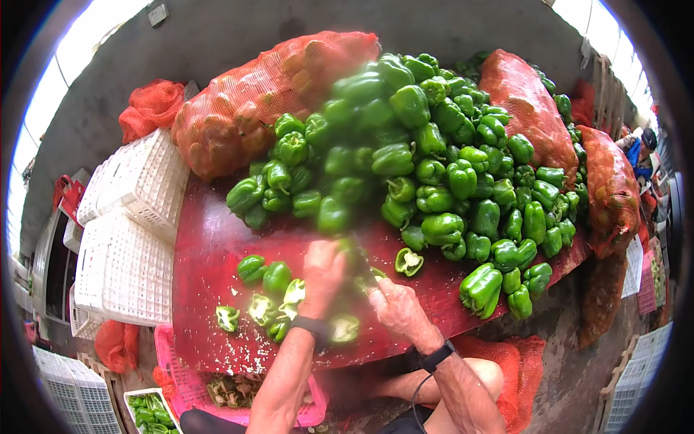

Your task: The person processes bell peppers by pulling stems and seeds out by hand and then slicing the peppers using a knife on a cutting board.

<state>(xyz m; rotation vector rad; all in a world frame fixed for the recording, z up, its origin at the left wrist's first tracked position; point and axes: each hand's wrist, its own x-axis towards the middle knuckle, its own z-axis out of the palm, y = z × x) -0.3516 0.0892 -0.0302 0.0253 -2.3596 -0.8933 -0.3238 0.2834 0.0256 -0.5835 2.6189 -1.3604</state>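
Observation:
My left hand (323, 275) is closed at the near part of the red tabletop (210, 267), against a green bell pepper (349, 254) that is smeared by a blurred patch. To its right, my right hand (400, 307) is closed round what looks like a knife (359, 262), its dark blade slanting up beside the pepper. Pale-cored pepper halves (262, 309) lie left of my left hand, beside a green pepper piece (252, 268). One more half (409, 262) rests cut side up beyond my right hand. Whole green peppers (441, 229) are heaped behind both hands.
Filled red mesh sacks (246, 101) stand behind and right of the heap, one sack (607, 192) at far right. White crates (123, 267) are stacked on the left. Below the table edge sits a pink basket (189, 383) with scraps. White seeds dot the tabletop.

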